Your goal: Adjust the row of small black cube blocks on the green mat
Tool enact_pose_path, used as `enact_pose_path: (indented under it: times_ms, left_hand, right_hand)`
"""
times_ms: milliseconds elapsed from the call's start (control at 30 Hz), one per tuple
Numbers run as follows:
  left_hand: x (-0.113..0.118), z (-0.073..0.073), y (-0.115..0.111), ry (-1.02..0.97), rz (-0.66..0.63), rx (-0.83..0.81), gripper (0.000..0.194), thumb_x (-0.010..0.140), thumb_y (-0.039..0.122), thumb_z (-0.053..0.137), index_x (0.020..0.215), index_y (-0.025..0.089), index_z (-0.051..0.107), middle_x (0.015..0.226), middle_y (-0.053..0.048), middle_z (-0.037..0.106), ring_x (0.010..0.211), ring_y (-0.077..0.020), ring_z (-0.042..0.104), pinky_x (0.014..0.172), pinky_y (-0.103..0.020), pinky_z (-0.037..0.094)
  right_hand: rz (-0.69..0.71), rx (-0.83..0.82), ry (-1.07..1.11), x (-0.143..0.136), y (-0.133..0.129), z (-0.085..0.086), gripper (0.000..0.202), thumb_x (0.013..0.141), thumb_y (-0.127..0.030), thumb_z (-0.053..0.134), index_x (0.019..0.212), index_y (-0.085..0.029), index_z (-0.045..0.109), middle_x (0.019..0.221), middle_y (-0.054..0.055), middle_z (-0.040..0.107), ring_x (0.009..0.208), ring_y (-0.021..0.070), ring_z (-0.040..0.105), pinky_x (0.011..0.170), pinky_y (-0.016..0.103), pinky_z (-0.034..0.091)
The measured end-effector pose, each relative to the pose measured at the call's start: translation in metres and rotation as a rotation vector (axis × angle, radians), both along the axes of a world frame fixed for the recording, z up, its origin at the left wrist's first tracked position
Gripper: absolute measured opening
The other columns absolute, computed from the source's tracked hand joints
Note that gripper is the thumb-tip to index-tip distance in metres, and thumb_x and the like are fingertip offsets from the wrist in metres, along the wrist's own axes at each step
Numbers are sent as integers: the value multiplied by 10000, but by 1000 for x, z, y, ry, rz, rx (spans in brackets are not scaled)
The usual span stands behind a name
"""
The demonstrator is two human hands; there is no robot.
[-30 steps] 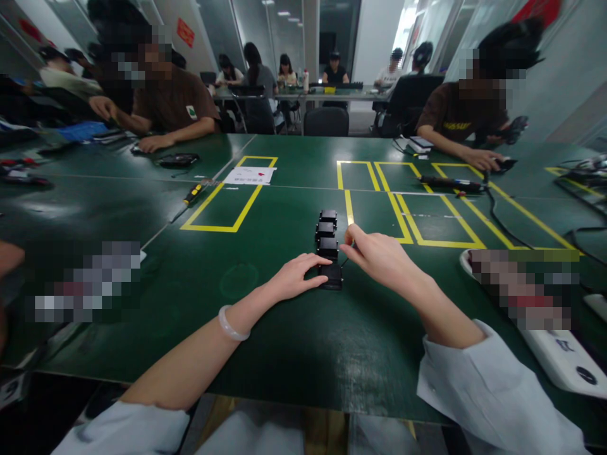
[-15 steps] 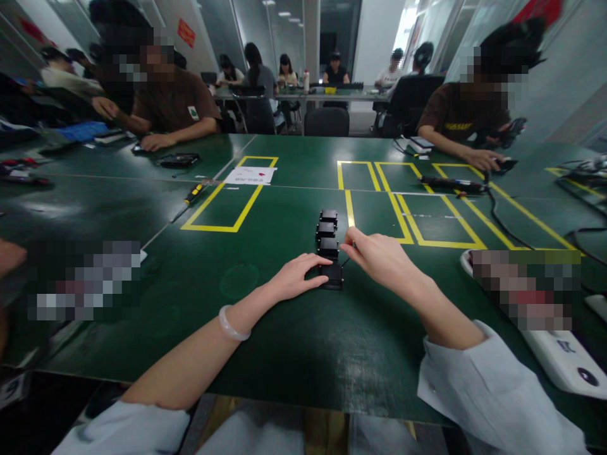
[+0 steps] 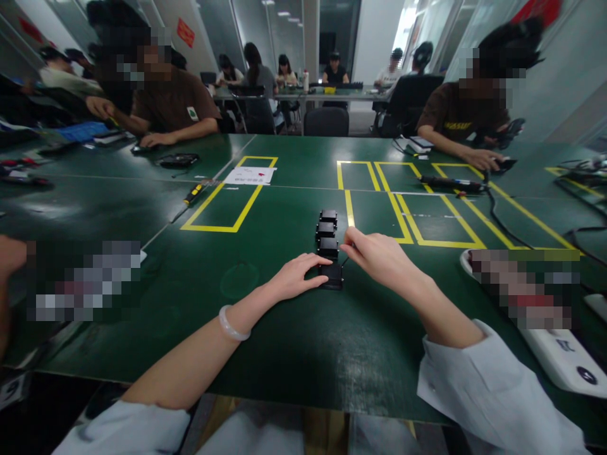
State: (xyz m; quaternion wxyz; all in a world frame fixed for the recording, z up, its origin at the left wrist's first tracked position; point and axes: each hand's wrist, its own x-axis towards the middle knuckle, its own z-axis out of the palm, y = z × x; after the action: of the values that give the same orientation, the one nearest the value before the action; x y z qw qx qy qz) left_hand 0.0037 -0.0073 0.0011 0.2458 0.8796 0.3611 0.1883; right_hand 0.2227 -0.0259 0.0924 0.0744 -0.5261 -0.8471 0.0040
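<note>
Several black blocks stand in a row on the green table, running away from me; the nearest block (image 3: 334, 277) is the largest in view. My left hand (image 3: 303, 275) rests its fingertips on the left side and back edge of that nearest block, thumb and fingers around its corner. My right hand (image 3: 367, 249) is closed in a pinch on a thin dark tool (image 3: 346, 261), whose lower end points at the right side of the row, between the nearest block and the second block (image 3: 328, 247).
Yellow tape rectangles mark the table (image 3: 284, 328). A paper sheet (image 3: 250, 175) and a yellow-black screwdriver (image 3: 193, 194) lie to the left. A black cylindrical tool (image 3: 453, 184) and a white device (image 3: 564, 354) are on the right. Two people sit opposite.
My hands and the blocks hold the same position. At the far left, the person opposite has shifted a raised hand slightly, and another person's hand at the left edge has moved a little inward.
</note>
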Motion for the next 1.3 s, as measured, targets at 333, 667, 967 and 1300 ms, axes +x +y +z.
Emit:
enact_pose_path:
  times_ms: [333,667,967,1300]
  left_hand:
    - [0,-1,1,-5,-3,-2,363,914,395,520,1250,259,531,1142,-46,605,1050,-223,554,908,-347,422]
    - [-1,0,1,-6,-5,-1,354,920,385,521,1254,266,522,1148,-34,600,1049,-217,552,904,-335,416]
    - [-1,0,1,6,-4,3,350,923,379,522,1253,263,518,1145,-34,598,1047,-216,550,889,-329,421]
    - [-1,-2,1,2,-9,10,355,923,384,520,1255,259,518,1155,-38,597,1051,-218,549,901,-334,418]
  right_hand:
    - [7,-16,37,-1,-1,2,178,936,-350,383,990,-207,475,783,35,661,660,172,590,544,250,258]
    - [80,-31,91,2,-1,2,129,927,-243,357,991,-199,461,808,33,648,667,152,574,565,243,289]
    - [7,-15,17,-1,0,0,196,954,-346,345,999,-199,466,763,43,654,648,170,584,529,252,250]
    - [55,-17,72,-1,-1,-1,174,944,-305,342,1004,-197,465,799,37,659,663,159,585,545,248,262]
